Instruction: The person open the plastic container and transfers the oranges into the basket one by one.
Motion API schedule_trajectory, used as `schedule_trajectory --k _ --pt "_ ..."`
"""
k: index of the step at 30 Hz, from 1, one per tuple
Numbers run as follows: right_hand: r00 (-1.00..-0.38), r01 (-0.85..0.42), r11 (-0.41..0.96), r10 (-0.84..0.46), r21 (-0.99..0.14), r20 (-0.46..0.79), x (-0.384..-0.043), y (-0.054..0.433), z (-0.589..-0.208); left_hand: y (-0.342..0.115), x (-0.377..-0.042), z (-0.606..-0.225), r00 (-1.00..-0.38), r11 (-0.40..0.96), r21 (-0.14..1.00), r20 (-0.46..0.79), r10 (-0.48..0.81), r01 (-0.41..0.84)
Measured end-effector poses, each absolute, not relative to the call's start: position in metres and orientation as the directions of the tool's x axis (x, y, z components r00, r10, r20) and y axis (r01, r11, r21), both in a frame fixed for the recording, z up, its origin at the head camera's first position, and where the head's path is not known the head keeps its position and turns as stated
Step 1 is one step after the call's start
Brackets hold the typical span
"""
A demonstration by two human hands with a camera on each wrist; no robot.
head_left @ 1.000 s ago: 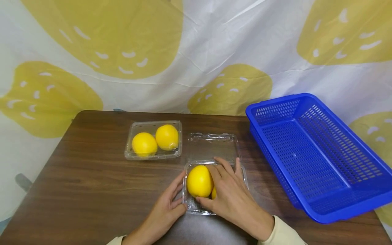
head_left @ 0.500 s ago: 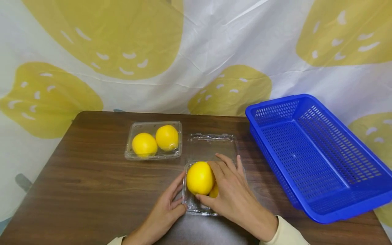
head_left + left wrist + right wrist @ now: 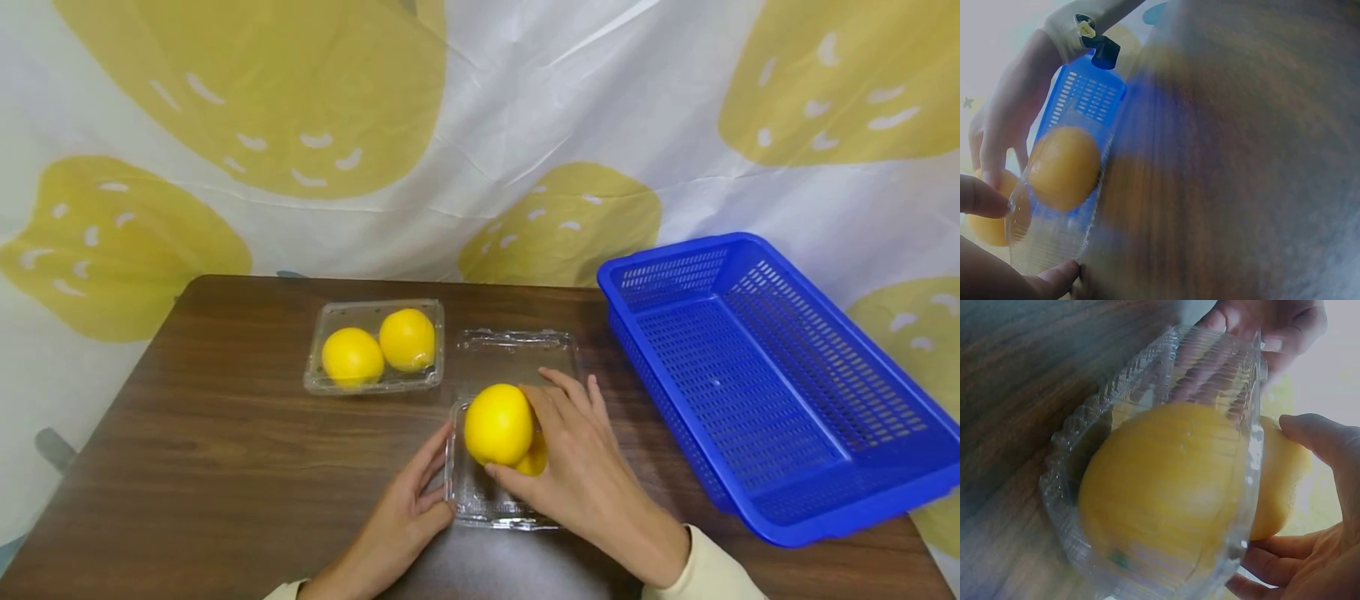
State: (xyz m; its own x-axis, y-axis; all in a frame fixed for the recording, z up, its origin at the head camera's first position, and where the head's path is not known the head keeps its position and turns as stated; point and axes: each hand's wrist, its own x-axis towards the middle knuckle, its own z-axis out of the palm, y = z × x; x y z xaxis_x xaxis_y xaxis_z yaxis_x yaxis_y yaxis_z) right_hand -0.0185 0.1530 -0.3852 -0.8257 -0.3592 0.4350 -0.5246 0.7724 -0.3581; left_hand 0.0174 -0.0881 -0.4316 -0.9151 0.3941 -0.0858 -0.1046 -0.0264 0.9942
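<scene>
My right hand holds a yellow citrus fruit between thumb and fingers, raised above the open clear plastic box. A second citrus fruit sits in that box, partly hidden under the right hand in the head view. Against the box's left side rests my left hand, its thumb at the near corner and its fingers along the wall. The box's hinged lid lies folded back, away from me.
Farther back on the left, a closed clear box contains two more yellow citrus fruits. A blue plastic basket stands on the right side of the brown table. Behind hangs a patterned cloth.
The right hand has lifted the fruit up from the box's left half and shifted it slightly right. More of the box floor shows. The left hand has stayed put.
</scene>
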Motion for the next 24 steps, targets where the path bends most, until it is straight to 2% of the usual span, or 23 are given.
schedule_trajectory --k 24 --pt "-0.882 -0.431 0.756 -0.237 -0.493 0.408 -0.040 0.170 -0.380 -0.087 0.018 -0.433 -0.915 -0.053 0.992 -0.085 0.395 -0.115"
